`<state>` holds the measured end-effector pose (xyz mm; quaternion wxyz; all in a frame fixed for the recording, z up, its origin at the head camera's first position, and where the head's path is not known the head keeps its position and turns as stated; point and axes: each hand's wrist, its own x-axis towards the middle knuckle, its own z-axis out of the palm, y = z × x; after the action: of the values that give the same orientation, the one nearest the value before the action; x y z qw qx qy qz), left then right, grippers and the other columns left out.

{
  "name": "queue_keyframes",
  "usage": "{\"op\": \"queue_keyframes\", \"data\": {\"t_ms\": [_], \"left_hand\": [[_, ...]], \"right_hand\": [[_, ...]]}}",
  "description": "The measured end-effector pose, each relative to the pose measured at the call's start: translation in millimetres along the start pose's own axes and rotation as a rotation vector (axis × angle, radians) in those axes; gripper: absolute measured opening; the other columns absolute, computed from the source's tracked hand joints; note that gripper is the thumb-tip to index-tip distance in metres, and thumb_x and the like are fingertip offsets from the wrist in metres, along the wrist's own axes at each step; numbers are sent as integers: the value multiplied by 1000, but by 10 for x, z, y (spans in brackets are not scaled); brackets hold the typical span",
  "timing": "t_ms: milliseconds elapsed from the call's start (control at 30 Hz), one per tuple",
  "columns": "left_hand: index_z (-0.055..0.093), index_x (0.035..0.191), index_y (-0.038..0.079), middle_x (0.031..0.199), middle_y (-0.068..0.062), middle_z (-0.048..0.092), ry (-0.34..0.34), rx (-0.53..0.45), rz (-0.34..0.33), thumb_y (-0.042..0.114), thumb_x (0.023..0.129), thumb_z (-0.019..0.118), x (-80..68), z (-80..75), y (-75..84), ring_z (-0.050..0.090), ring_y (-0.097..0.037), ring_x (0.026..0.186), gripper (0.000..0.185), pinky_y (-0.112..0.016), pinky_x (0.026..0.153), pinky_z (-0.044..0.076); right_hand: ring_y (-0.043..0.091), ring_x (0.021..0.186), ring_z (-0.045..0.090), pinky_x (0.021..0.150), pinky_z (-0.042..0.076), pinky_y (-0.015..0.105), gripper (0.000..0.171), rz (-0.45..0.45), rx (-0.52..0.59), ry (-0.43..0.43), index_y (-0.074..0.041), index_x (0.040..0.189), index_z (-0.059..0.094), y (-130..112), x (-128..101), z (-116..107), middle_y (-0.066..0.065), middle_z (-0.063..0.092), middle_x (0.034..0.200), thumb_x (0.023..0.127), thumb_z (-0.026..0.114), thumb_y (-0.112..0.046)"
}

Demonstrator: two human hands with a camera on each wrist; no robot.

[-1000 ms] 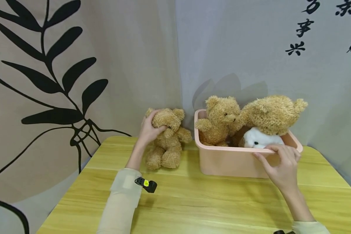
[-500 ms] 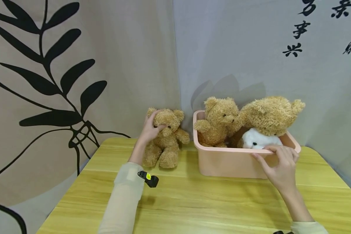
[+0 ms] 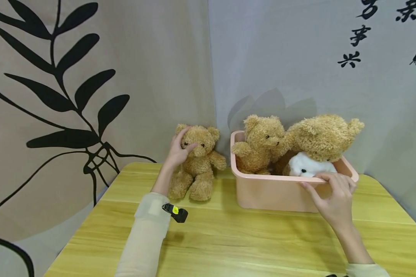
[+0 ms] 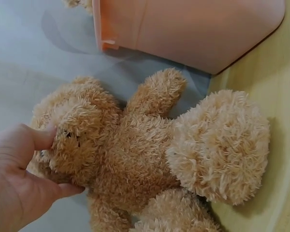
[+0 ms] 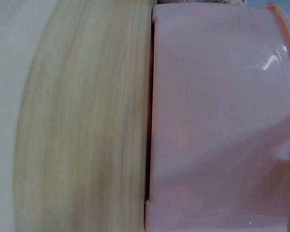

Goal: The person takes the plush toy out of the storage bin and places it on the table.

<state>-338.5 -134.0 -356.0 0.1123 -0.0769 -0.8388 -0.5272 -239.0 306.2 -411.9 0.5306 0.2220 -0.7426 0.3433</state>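
Note:
A light brown teddy bear sits on the table left of the pink bin, facing the camera. My left hand holds its head from the side, with the thumb across the face and the fingers along the head. In the left wrist view the thumb lies by the bear's eyes. My right hand pinches the bin's front rim, thumb outside and fingers over the top. Inside the bin one teddy bear sits upright; another bear leans over a white plush toy.
The wooden table ends at a rounded right corner. Behind it hangs a pale curtain with a black leaf print and dark characters. The bin's smooth wall fills much of the right wrist view.
The bear's head has tipped back, so its face now looks up toward the camera. My left hand stays on the head; my right hand keeps its place on the rim.

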Motion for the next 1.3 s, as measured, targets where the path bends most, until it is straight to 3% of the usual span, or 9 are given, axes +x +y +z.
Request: {"op": "queue_keyframes", "data": {"t_ms": [167, 500, 733, 967, 1133, 1300], "left_hand": [[31, 160, 25, 163, -16, 17, 36, -39, 7, 18, 102, 61, -25, -6, 11, 16, -38, 150, 65, -62, 117, 22], [39, 156, 19, 158, -16, 29, 112, -15, 56, 14, 102, 60, -83, -9, 61, 29, -36, 144, 58, -58, 117, 26], [42, 154, 19, 159, -13, 29, 151, -10, 63, 12, 102, 59, -138, 7, 142, 28, -35, 146, 55, -59, 116, 27], [47, 151, 10, 156, -15, 34, 187, -36, 153, 5, 100, 59, -175, 55, 310, 32, -34, 144, 53, -54, 116, 29], [50, 147, 6, 148, -19, 43, 173, -73, 235, -2, 97, 58, -188, 132, 465, 39, -37, 136, 51, -53, 112, 35], [51, 144, 3, 143, -23, 46, 125, -105, 274, -1, 96, 60, -201, 268, 597, 42, -40, 133, 49, -54, 109, 38]], "right_hand": [[0, 98, 46, 99, 17, 30, 72, 1, -6, 4, 8, 89, 66, -8, 5, -5, 20, 65, 84, 84, 71, -64], [0, 98, 45, 100, 18, 31, 72, -2, -11, 16, 8, 88, 66, -18, 9, -7, 20, 64, 83, 85, 71, -64], [6, 95, 47, 100, 18, 32, 72, -7, -16, 17, 8, 88, 66, -9, 5, -1, 19, 65, 83, 85, 71, -63], [5, 96, 47, 100, 18, 32, 72, -7, -15, 13, 8, 89, 66, -1, -1, 5, 19, 65, 83, 85, 71, -63], [10, 93, 48, 100, 17, 32, 72, -4, -20, 10, 8, 89, 66, 7, -5, 4, 19, 65, 84, 85, 71, -64], [14, 91, 49, 101, 18, 31, 72, -1, -24, 7, 8, 90, 66, 11, -7, 7, 19, 65, 85, 85, 70, -64]]}}
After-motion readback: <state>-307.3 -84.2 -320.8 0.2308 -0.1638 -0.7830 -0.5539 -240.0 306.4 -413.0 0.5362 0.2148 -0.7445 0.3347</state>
